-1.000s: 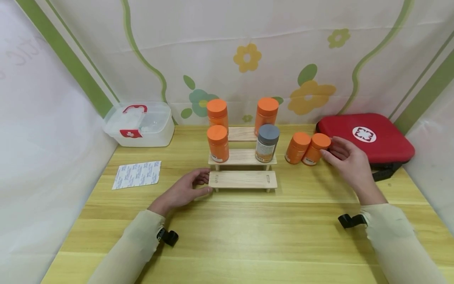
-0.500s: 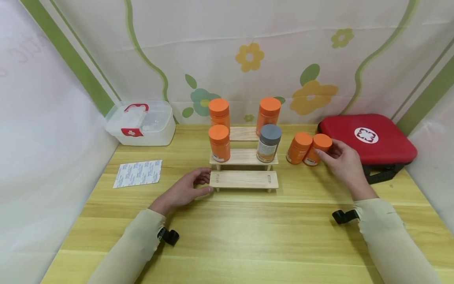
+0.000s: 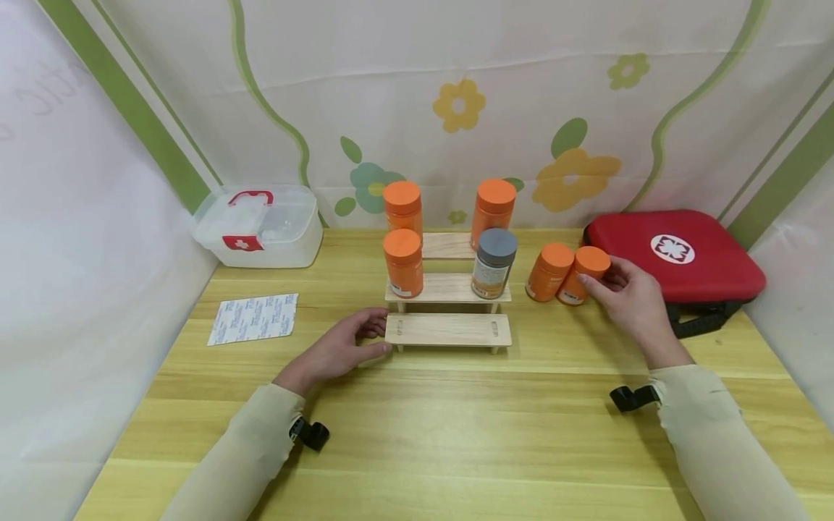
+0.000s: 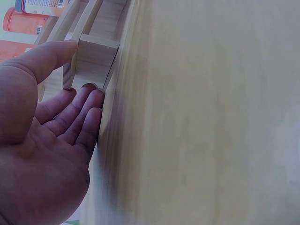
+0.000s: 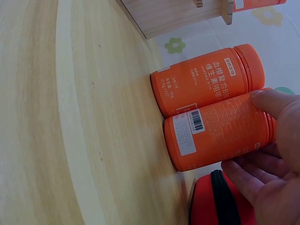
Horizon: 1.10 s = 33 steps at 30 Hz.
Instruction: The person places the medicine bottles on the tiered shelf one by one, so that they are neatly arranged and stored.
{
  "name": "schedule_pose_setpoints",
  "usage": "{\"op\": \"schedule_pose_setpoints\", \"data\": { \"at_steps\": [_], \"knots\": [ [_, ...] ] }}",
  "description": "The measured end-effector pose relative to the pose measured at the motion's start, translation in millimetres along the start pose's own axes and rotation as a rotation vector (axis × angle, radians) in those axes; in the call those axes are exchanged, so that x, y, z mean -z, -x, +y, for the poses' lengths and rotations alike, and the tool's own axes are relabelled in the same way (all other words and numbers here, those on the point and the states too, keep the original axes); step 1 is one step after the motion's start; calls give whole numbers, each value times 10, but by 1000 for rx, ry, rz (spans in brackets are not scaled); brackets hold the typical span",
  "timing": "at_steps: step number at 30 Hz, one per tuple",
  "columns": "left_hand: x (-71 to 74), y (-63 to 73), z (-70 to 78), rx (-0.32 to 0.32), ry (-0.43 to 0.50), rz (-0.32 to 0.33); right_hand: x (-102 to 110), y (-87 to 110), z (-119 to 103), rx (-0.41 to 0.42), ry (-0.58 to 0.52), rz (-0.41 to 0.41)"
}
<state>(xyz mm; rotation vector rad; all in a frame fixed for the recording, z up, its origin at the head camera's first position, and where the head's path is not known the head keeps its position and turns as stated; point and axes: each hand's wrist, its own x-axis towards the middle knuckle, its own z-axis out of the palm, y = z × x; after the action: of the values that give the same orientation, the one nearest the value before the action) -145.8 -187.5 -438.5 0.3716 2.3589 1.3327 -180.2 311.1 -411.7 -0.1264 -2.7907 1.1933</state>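
Note:
My right hand grips the right one of two orange jars that stand side by side right of the wooden stepped stand. Up close in the right wrist view, the thumb lies near the lid of this jar and the fingers reach along its far side. The other orange jar leans close against it. My left hand is at the left end of the stand's lowest step, its thumb and fairly straight fingertips touching the wood. On the upper steps stand orange jars and one grey-lidded jar.
A red first-aid case with a black handle lies behind my right hand. At the back left sits a clear plastic first-aid box. A white printed sheet lies left of the stand. A patterned curtain hangs behind the table.
My right hand has moved left and closed its thumb and fingers round the right orange jar, then stayed there. My left hand keeps its place at the stand. The head view has shifted slightly.

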Motion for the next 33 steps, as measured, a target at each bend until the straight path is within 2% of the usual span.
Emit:
{"op": "schedule_pose_setpoints", "data": {
  "at_steps": [8,15,20,28,33],
  "knots": [
    [-13,1,4,2,3,0,7,10,14,-6,-4,-2],
    [-17,9,5,3,5,-5,33,48,8,13,-2,31],
    [-3,7,-12,1,1,-9,82,91,0,-4,6,40],
    [22,11,-1,-4,10,-23,169,258,-36,50,-18,144],
    [37,-5,-15,-22,-3,-28,203,342,-53,69,-34,166]
  ]
}}
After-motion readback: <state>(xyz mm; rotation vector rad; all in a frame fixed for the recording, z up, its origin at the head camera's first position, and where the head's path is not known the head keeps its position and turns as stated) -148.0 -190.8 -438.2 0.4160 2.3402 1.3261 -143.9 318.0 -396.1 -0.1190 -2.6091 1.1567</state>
